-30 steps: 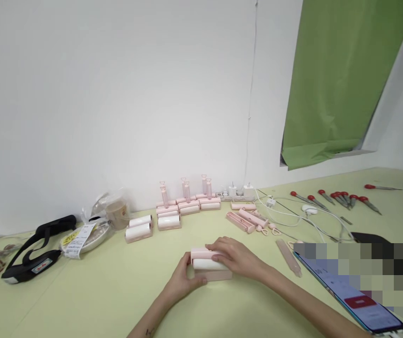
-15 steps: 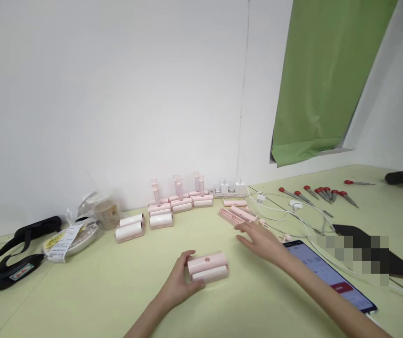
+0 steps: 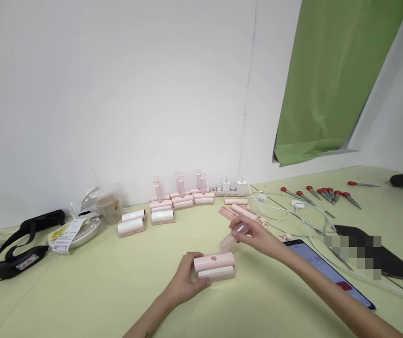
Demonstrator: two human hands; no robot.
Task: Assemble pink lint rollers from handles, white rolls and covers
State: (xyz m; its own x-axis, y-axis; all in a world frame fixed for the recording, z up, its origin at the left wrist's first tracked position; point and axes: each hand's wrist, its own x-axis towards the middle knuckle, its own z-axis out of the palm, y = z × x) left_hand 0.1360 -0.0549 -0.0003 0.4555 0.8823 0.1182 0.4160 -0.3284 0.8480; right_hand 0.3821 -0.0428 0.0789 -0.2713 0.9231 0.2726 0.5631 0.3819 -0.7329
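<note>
A pink lint roller head (image 3: 214, 263) with a white sticky roll along its front and a round hole in its top lies on the table. My left hand (image 3: 186, 279) grips its left end between thumb and fingers. Above and to the right of it, my right hand (image 3: 254, 234) pinches a translucent pink lint roller handle (image 3: 227, 242), slanted and blurred by motion. The handle's lower end is close to the head but apart from it, as far as I can tell. Behind my right hand lie loose pink covers (image 3: 244, 211).
Several lint rollers (image 3: 183, 202) with upright handles stand by the wall, beside white rolls (image 3: 131, 226). On the right are a phone (image 3: 323, 267), white cables (image 3: 303, 223), a dark tablet-like slab (image 3: 395, 263) and several red-ended tools (image 3: 328, 193). A black strap (image 3: 14, 263) lies left.
My right hand has picked up the translucent handle and drawn it towards the roller head. My left hand keeps its hold on the head. The whole view has shifted slightly.
</note>
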